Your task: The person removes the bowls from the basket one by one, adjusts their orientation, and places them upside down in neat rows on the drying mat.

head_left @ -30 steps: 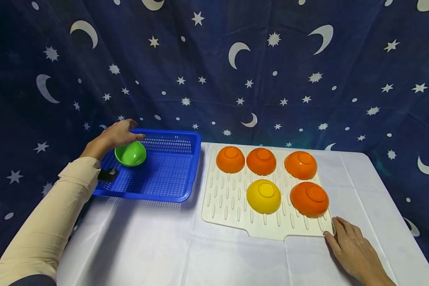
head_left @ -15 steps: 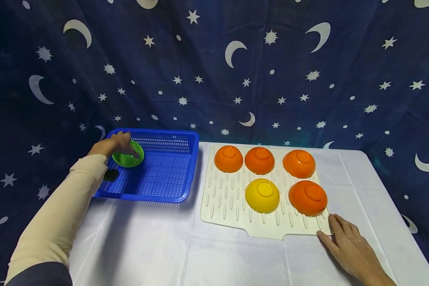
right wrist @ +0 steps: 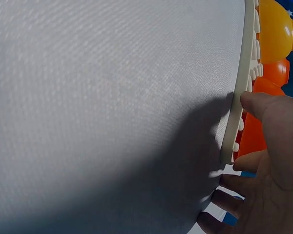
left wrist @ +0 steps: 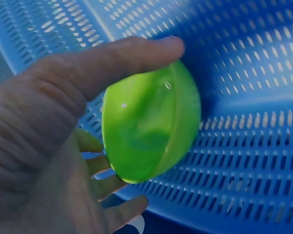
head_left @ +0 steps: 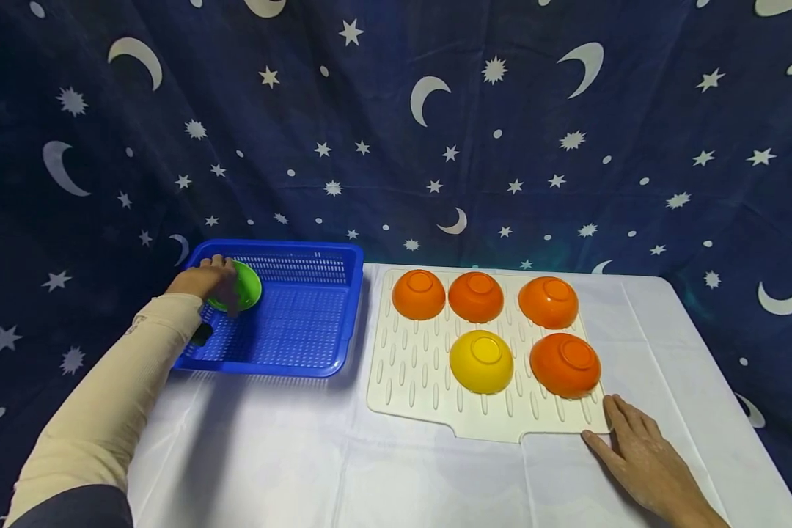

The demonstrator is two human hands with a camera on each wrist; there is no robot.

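Observation:
A green bowl (head_left: 248,286) tilts inside the blue plastic basket (head_left: 353,308), its hollow partly toward the left wrist camera. My left hand (head_left: 206,279) reaches over the basket's left side and holds the bowl. In the left wrist view the thumb (left wrist: 151,52) lies along the bowl's upper edge and the fingers (left wrist: 110,187) are at its lower rim. My right hand (head_left: 640,458) rests at the near right corner of a cream ridged drying mat (head_left: 396,400), its thumb at the front edge and its fingers by the right side.
Upside down on the mat stand several orange bowls (head_left: 419,295) and one yellow bowl (head_left: 481,361). A white cloth (head_left: 270,455) covers the table. Behind it hangs a dark blue curtain (head_left: 369,110) with moons and stars.
My left hand has come down from above the basket's far edge onto the green bowl. The right hand stays at the mat's corner, with its thumb shifted slightly left along the edge.

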